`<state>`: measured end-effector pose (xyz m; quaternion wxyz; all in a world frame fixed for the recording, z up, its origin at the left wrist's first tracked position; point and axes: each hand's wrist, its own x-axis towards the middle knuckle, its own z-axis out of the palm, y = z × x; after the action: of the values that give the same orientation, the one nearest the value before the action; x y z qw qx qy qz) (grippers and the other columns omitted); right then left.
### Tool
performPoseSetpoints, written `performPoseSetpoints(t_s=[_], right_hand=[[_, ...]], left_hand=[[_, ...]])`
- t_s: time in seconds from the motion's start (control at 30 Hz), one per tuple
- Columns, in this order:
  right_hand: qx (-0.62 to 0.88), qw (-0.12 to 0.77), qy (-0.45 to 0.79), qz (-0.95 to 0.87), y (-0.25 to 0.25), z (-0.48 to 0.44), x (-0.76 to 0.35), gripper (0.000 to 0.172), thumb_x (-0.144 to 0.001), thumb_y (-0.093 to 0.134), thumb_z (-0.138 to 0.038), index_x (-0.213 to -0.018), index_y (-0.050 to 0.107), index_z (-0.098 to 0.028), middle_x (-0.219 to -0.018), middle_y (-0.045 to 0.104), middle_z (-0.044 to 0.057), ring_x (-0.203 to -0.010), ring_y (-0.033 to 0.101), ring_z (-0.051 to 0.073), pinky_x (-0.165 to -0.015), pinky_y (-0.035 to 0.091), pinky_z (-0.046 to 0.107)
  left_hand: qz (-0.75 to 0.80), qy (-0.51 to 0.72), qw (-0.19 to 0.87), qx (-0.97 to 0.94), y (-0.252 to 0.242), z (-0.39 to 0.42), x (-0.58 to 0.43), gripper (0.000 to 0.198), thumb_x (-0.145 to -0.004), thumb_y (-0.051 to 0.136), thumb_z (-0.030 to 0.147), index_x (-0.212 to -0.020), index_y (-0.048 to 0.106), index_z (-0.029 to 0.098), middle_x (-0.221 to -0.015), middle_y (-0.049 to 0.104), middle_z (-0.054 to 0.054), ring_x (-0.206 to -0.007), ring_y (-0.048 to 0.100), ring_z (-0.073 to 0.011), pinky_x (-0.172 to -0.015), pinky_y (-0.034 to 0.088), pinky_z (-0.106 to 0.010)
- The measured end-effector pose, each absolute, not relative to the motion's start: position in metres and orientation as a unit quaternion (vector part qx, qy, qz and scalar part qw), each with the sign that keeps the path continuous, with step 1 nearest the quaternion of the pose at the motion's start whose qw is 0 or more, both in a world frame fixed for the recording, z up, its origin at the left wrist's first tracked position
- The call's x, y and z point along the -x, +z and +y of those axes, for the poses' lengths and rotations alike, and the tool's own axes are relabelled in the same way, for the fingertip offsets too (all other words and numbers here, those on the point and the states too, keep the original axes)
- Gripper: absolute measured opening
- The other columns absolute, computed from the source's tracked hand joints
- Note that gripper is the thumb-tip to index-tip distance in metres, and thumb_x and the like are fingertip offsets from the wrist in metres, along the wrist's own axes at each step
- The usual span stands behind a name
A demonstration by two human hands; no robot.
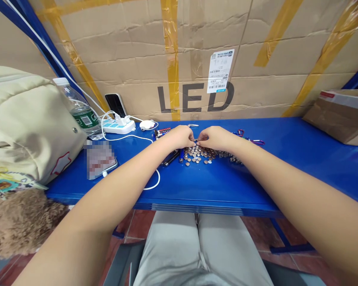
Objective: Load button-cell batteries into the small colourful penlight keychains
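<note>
L hand point(185, 137) & R hand point(210, 138) pinched narrow by metal discs point(202, 152); can't tell if holding any. Discs prob. light, stiff, slick; grip @ rims.

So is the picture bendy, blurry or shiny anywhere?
Head view: the bag and right arm look stretched toward the edges; square blocks cover a thing below the bottle; the tape shines; discs near the left hand and right hand look small and soft.

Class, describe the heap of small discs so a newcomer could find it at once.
In front of the cardboard panel printed LED is a blue table. On it, the heap of discs lies by the left hand and right hand. Its many round, coppery pieces set it apart from the slim rods to its left.
</note>
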<state>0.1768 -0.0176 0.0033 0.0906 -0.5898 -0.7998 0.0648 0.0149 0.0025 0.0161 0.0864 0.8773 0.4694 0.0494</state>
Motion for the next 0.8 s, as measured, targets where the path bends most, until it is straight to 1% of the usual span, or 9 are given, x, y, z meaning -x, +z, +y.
performPoseSetpoints(t_s=[0.07,0.17,0.3,0.47,0.63,0.7,0.8], right_hand=[[0.596,0.085,0.067,-0.796,0.0039,-0.0177,-0.1751,0.019,-0.077,0.062,-0.026,-0.09,0.074,-0.023,-0.096,0.075,0.004,-0.085,0.066,0.021,-0.065,0.046,0.026],[0.599,0.077,0.071,-0.794,0.0043,-0.0172,-0.1731,0.02,-0.075,0.062,-0.025,-0.091,0.074,-0.022,-0.093,0.074,0.004,-0.081,0.066,0.02,-0.061,0.044,0.026],[0.592,0.073,0.081,-0.798,0.0046,-0.0169,-0.1732,0.02,-0.074,0.061,-0.025,-0.089,0.073,-0.021,-0.087,0.074,0.003,-0.076,0.064,0.018,-0.059,0.042,0.025],[0.586,0.082,0.086,-0.801,0.0052,-0.0173,-0.1759,0.02,-0.072,0.061,-0.022,-0.088,0.072,-0.019,-0.084,0.073,0.003,-0.074,0.063,0.017,-0.059,0.041,0.024],[0.571,0.099,0.086,-0.81,0.0049,-0.0161,-0.1763,0.019,-0.072,0.061,-0.018,-0.088,0.072,-0.018,-0.084,0.072,0.003,-0.073,0.063,0.015,-0.059,0.041,0.022],[0.567,0.108,0.084,-0.813,0.0043,-0.015,-0.1765,0.02,-0.073,0.06,-0.017,-0.089,0.072,-0.018,-0.085,0.072,0.003,-0.074,0.062,0.015,-0.06,0.041,0.022],[0.551,0.114,0.067,-0.824,0.0028,-0.0131,-0.1785,0.022,-0.073,0.059,-0.015,-0.09,0.072,-0.018,-0.087,0.072,0.003,-0.077,0.062,0.015,-0.063,0.041,0.022]], left_hand=[[0.459,0.051,0.079,-0.883,0.0154,0.0053,-0.0129,0.021,-0.077,0.067,0.028,-0.093,0.076,0.018,-0.093,0.075,-0.005,-0.082,0.065,-0.0195,-0.068,0.046,-0.027],[0.454,0.051,0.078,-0.886,0.015,0.0069,-0.012,0.018,-0.077,0.066,0.025,-0.09,0.076,0.019,-0.09,0.075,-0.004,-0.08,0.065,-0.0181,-0.069,0.046,-0.027],[0.462,0.058,0.093,-0.88,0.0147,0.0045,-0.0134,0.02,-0.071,0.066,0.019,-0.089,0.076,0.017,-0.091,0.075,-0.004,-0.079,0.065,-0.0168,-0.066,0.046,-0.024],[0.449,0.077,0.104,-0.884,0.0127,0.005,-0.014,0.023,-0.065,0.068,0.017,-0.088,0.075,0.017,-0.091,0.075,-0.004,-0.078,0.066,-0.0167,-0.066,0.047,-0.023],[0.411,0.078,0.068,-0.906,0.0126,0.0091,-0.012,0.016,-0.072,0.067,0.018,-0.085,0.076,0.017,-0.085,0.075,-0.003,-0.076,0.066,-0.0157,-0.07,0.046,-0.025],[0.392,0.075,0.054,-0.916,0.0129,0.0103,-0.0098,0.014,-0.074,0.067,0.02,-0.085,0.077,0.018,-0.086,0.076,-0.002,-0.079,0.066,-0.016,-0.073,0.046,-0.025],[0.364,0.077,0.037,-0.927,0.0146,0.0097,-0.0055,0.017,-0.077,0.064,0.019,-0.088,0.077,0.019,-0.09,0.076,-0.003,-0.084,0.066,-0.0163,-0.076,0.045,-0.026]])
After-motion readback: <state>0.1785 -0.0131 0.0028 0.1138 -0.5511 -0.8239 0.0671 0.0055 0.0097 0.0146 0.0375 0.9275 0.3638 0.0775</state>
